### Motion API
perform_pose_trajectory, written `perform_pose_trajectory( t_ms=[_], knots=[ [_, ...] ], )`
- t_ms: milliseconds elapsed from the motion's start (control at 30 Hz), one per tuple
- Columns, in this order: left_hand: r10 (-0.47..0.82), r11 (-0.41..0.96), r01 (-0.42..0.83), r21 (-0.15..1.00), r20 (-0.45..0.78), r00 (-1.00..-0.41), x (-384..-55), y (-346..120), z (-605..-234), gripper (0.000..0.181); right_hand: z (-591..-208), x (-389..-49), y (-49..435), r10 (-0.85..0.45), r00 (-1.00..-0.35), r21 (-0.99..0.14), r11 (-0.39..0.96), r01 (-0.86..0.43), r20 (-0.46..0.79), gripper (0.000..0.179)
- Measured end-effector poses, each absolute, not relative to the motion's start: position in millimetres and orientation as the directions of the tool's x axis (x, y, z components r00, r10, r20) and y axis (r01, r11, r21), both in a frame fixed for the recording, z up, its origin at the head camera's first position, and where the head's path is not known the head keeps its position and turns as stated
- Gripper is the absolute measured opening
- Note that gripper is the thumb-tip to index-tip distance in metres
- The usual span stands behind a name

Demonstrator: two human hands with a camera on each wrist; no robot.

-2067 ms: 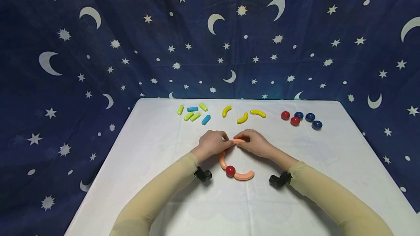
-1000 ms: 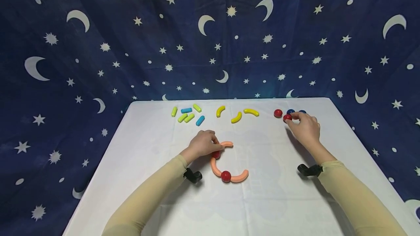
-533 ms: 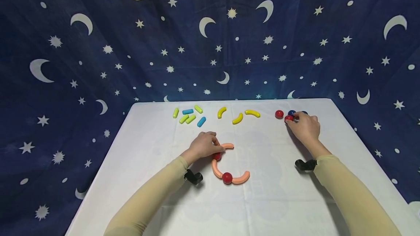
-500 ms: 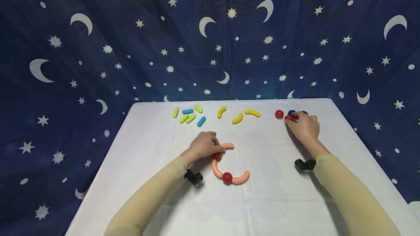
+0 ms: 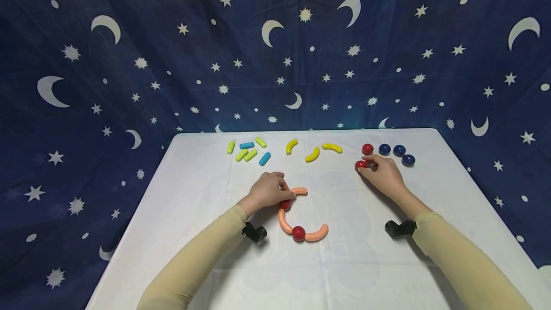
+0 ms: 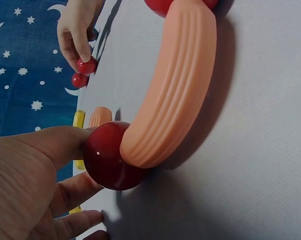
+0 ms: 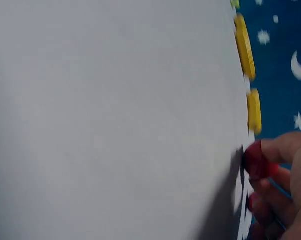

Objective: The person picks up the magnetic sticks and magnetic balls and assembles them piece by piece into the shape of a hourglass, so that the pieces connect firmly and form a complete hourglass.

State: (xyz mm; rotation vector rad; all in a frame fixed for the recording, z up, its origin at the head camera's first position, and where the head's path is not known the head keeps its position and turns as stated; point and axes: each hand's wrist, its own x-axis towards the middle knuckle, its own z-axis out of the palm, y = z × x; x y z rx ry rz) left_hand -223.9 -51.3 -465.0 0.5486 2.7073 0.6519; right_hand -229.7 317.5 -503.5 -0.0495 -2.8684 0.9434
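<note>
On the table, three curved peach rods (image 5: 316,234) and two red balls form an open C-shaped chain. One red ball (image 5: 298,233) joins the two lower rods. My left hand (image 5: 266,189) pinches the chain's upper red ball (image 6: 110,156) between thumb and finger. From that ball a ribbed peach rod (image 6: 176,85) curves away, while the top rod (image 5: 299,191) sticks out past my fingertips. Farther right, my right hand (image 5: 386,176) pinches a loose red ball (image 5: 360,165) between thumb and fingers; its ball (image 7: 256,161) is blurred in the right wrist view.
Behind my right hand lie another red ball (image 5: 368,149) and three dark blue balls (image 5: 399,150). Three curved yellow rods (image 5: 313,155) rest at the back middle. Several short green rods (image 5: 250,155) and two blue rods (image 5: 264,159) lie back left. A starry curtain (image 5: 275,51) stands behind the table.
My right hand left the chain's top rod, reached the back-right balls and took a red ball, now shifted left and nearer. My left hand moved from the top rod onto the upper red ball.
</note>
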Motion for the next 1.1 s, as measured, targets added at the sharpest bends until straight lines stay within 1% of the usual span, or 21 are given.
perform_pose_trajectory(
  t_ms=[100, 200, 567, 767, 1100],
  knots=[
    [0.426, 0.828, 0.297, 0.476, -0.189, -0.885, -224.3, -52.3, -465.2, 0.027, -506.6, -225.8, 304.4, -0.018, -0.998, -0.646, 0.762, -0.05, 0.056, 0.05],
    [0.425, 0.828, 0.297, 0.475, -0.187, -0.886, -225.0, -52.7, -465.3, 0.027, -507.9, -222.9, 291.3, -0.085, -0.996, -0.673, 0.735, -0.079, 0.025, 0.049],
    [0.409, 0.83, 0.266, 0.491, -0.21, -0.888, -225.0, -50.1, -467.0, 0.027, -507.6, -208.9, 241.2, -0.194, -0.98, -0.719, 0.688, -0.1, -0.049, 0.039],
    [0.406, 0.827, 0.262, 0.498, -0.205, -0.891, -224.0, -48.4, -466.6, 0.028, -508.3, -202.1, 217.7, -0.208, -0.973, -0.723, 0.687, -0.071, -0.103, 0.039],
    [0.412, 0.833, 0.288, 0.472, -0.183, -0.893, -223.8, -49.3, -467.7, 0.025, -509.8, -198.6, 204.2, -0.248, -0.967, -0.721, 0.68, -0.135, -0.052, 0.036]
  ],
)
